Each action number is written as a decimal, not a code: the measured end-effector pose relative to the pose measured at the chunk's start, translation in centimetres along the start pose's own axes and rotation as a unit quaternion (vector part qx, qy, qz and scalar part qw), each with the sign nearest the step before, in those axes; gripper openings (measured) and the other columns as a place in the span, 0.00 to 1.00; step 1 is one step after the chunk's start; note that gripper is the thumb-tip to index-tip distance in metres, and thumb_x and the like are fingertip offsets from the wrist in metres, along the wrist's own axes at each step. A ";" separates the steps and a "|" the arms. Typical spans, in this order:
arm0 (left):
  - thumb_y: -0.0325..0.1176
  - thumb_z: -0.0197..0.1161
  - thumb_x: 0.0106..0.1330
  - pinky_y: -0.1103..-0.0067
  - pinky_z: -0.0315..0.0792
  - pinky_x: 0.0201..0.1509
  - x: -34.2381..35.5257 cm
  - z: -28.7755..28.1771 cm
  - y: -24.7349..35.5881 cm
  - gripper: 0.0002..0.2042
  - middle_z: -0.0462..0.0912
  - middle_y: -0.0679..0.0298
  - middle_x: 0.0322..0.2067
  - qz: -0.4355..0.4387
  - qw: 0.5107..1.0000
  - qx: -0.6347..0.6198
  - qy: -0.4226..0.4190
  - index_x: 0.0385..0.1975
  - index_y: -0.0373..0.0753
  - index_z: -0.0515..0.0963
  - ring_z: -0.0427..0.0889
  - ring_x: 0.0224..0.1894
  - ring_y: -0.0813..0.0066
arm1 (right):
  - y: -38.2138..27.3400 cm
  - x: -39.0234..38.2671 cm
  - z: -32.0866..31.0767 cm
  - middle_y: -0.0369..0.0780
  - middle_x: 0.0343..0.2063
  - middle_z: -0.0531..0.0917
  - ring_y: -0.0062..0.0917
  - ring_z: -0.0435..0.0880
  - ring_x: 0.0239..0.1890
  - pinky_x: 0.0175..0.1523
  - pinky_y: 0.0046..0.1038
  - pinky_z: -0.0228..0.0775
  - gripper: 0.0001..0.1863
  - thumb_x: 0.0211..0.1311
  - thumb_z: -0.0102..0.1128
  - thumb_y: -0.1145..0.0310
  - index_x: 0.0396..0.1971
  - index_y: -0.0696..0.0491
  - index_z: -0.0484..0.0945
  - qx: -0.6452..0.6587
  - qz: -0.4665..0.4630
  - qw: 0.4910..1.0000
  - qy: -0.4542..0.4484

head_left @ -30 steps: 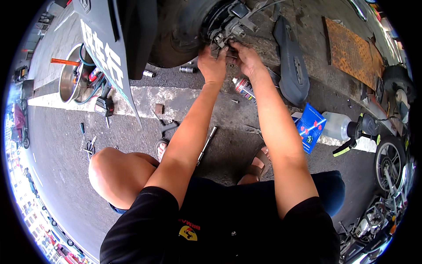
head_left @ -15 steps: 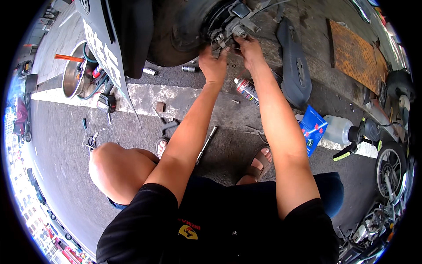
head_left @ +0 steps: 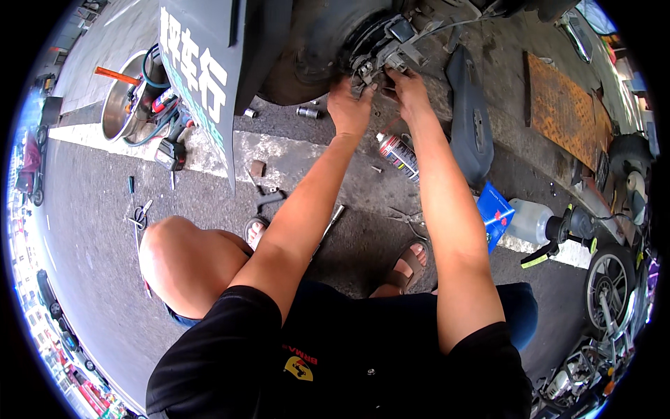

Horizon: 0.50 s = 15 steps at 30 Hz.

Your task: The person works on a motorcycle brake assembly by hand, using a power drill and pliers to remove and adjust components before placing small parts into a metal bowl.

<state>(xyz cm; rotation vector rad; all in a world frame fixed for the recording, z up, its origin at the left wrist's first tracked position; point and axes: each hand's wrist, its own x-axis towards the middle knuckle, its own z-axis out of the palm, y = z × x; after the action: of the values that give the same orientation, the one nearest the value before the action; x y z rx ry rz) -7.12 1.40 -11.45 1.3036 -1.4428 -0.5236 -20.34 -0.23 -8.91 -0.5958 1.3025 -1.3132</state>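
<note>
At the wheel (head_left: 293,66) of a vehicle, a greasy metal brake assembly (head_left: 391,52) with a cable sits beside the hub. My left hand (head_left: 349,108) grips its near lower side, fingers closed and partly hidden by the metal. Just to the right, my right hand (head_left: 410,89) has its fingers closed on the underside of the same assembly. What the fingertips press on is too small to make out. Below my hands a spray can (head_left: 399,158) lies on the ground. A socket (head_left: 308,112) lies left of my left hand.
A dark panel (head_left: 202,63) hangs at the left, beside a steel bowl (head_left: 112,115) of tools. Right of my arms lie a long black cover (head_left: 469,112), a rusty plate (head_left: 562,105), a blue packet (head_left: 494,216) and a sprayer bottle (head_left: 528,222). Pliers (head_left: 405,216) lie between my arms.
The view has shifted, so the wheel and my hands sit slightly lower and further right. Both hands stay at the brake assembly; the right fingers have moved slightly along it.
</note>
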 end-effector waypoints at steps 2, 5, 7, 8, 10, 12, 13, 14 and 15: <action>0.38 0.71 0.49 0.61 0.70 0.43 0.2 -0.1 0.1 0.18 0.78 0.46 0.32 0.005 1.000 -0.006 0.006 0.34 0.31 0.76 0.76 0.38 0.44 | -0.1 -0.2 0.2 0.35 0.29 0.83 0.21 0.80 0.27 0.32 0.26 0.73 0.07 0.61 0.59 0.69 0.37 0.54 0.77 0.000 0.001 1.000 -0.001; 0.38 0.71 0.49 0.61 0.70 0.43 0.0 -0.2 0.2 0.18 0.78 0.46 0.32 0.009 1.000 0.010 0.003 0.34 0.32 0.76 0.76 0.38 0.43 | -0.2 -0.3 0.0 0.35 0.29 0.83 0.21 0.80 0.27 0.31 0.26 0.73 0.07 0.62 0.59 0.69 0.37 0.53 0.78 0.001 -0.002 1.000 -0.002; 0.38 0.70 0.49 0.61 0.69 0.43 -0.1 -0.3 0.3 0.18 0.78 0.46 0.33 0.005 1.000 0.011 0.001 0.34 0.32 0.76 0.76 0.38 0.43 | -0.2 -0.4 0.0 0.35 0.29 0.83 0.21 0.80 0.28 0.32 0.27 0.73 0.07 0.62 0.59 0.69 0.37 0.53 0.78 0.000 -0.004 1.000 -0.004; 0.36 0.70 0.49 0.63 0.70 0.44 -0.1 -0.3 0.4 0.18 0.80 0.48 0.34 0.004 1.000 0.021 0.003 0.36 0.33 0.77 0.77 0.39 0.45 | -0.1 -0.4 0.0 0.35 0.29 0.82 0.21 0.80 0.28 0.32 0.27 0.73 0.07 0.62 0.59 0.69 0.37 0.53 0.78 -0.002 -0.002 1.000 0.001; 0.35 0.71 0.50 0.65 0.71 0.45 -0.1 -0.4 0.6 0.17 0.81 0.50 0.35 0.003 1.000 0.030 0.007 0.38 0.35 0.78 0.78 0.39 0.47 | -0.2 -0.6 0.0 0.35 0.29 0.82 0.21 0.80 0.28 0.32 0.27 0.74 0.07 0.62 0.59 0.68 0.38 0.53 0.78 -0.006 -0.002 1.000 0.004; 0.36 0.70 0.49 0.61 0.70 0.45 -0.1 -0.4 0.9 0.17 0.79 0.47 0.34 0.001 1.000 0.007 0.009 0.35 0.33 0.76 0.76 0.40 0.45 | -0.3 -0.8 0.1 0.34 0.29 0.82 0.21 0.80 0.27 0.32 0.28 0.74 0.07 0.62 0.59 0.68 0.38 0.53 0.78 0.003 -0.005 1.000 0.005; 0.36 0.70 0.49 0.61 0.70 0.45 0.0 -0.5 0.9 0.17 0.79 0.47 0.34 0.001 1.000 0.006 0.011 0.35 0.33 0.76 0.76 0.40 0.45 | -0.3 -0.8 0.2 0.34 0.29 0.82 0.21 0.80 0.27 0.32 0.28 0.74 0.07 0.62 0.59 0.68 0.38 0.53 0.78 0.002 -0.006 1.000 0.004; 0.36 0.69 0.49 0.61 0.70 0.45 0.1 -0.5 0.9 0.17 0.79 0.48 0.34 0.002 1.000 0.009 0.010 0.35 0.33 0.76 0.76 0.40 0.45 | -0.4 -0.8 0.2 0.34 0.29 0.82 0.21 0.80 0.27 0.32 0.28 0.74 0.07 0.62 0.59 0.68 0.38 0.53 0.78 0.002 -0.003 1.000 0.003; 0.35 0.69 0.49 0.61 0.70 0.45 0.1 -0.6 1.0 0.17 0.79 0.48 0.34 0.004 1.000 0.011 0.009 0.35 0.34 0.76 0.76 0.40 0.45 | -0.5 -0.8 0.3 0.34 0.29 0.82 0.21 0.80 0.27 0.32 0.28 0.74 0.07 0.62 0.59 0.68 0.37 0.53 0.78 0.003 0.000 1.000 0.002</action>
<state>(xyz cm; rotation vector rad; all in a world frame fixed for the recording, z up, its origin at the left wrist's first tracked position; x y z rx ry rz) -6.96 1.80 -10.38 1.3169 -1.4412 -0.4905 -20.03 0.25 -8.10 -0.5897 1.3023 -1.3188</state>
